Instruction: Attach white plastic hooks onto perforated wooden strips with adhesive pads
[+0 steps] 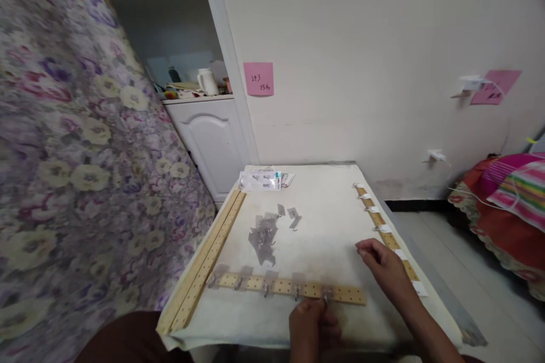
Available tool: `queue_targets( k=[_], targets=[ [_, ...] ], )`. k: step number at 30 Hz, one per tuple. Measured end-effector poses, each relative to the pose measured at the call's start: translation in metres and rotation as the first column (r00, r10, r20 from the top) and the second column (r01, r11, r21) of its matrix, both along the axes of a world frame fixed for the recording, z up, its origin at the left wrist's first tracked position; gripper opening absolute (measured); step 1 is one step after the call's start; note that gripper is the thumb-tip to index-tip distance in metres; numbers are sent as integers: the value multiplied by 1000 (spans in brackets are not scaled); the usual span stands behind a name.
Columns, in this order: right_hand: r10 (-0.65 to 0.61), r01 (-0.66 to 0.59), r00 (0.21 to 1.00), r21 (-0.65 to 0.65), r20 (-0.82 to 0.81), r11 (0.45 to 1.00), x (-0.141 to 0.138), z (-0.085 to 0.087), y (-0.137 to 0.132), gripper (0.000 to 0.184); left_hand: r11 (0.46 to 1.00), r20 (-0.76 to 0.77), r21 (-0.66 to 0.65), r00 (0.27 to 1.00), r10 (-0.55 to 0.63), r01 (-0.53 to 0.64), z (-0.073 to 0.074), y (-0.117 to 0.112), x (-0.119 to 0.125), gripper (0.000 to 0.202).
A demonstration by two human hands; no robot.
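In the head view my left hand is at the front of the table, its fingers pinched at the lower end of a metal hook. That hook sits on a clear backing near the right end of a perforated wooden strip, which carries several similar hooks. My right hand is raised over the right part of the table, thumb and fingertips together; whatever is between them is too small to make out. Left of centre lies a loose pile of clear-backed hooks, with a few pieces apart from it.
Two bare perforated strips lie along the left edge. Another strip, with white-backed hooks, lies along the right edge. Printed packets rest at the back of the cloth-covered table. A floral curtain hangs at left.
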State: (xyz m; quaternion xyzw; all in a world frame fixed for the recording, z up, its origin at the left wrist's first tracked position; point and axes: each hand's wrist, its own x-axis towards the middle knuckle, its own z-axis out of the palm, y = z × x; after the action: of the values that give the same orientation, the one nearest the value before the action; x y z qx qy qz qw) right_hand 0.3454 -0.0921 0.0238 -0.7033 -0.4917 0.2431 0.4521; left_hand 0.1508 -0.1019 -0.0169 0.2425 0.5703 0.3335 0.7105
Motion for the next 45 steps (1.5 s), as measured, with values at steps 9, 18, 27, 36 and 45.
queue_targets(
  k=[9,18,27,36,45],
  targets=[
    [263,-255,964,-151,34,955,-42,-27,5,18,1000,-11,3,1000,4,-4,-3,1,-1,19],
    [280,-266,960,-223,30,938,-56,-40,9,19,1000,2,2,1000,-27,27,-10,2,-3,15],
    [265,-233,961,-289,77,928,-58,-44,12,19,999,-24,3,999,-40,40,-11,2,-3,15],
    [280,-243,957,-322,72,915,-56,-44,14,19,999,-33,1,999,-33,33,-9,2,-2,18],
    [303,-281,953,-338,13,898,-51,-50,20,22,1000,-48,-3,998,-27,27,-17,4,-1,21]
  ],
)
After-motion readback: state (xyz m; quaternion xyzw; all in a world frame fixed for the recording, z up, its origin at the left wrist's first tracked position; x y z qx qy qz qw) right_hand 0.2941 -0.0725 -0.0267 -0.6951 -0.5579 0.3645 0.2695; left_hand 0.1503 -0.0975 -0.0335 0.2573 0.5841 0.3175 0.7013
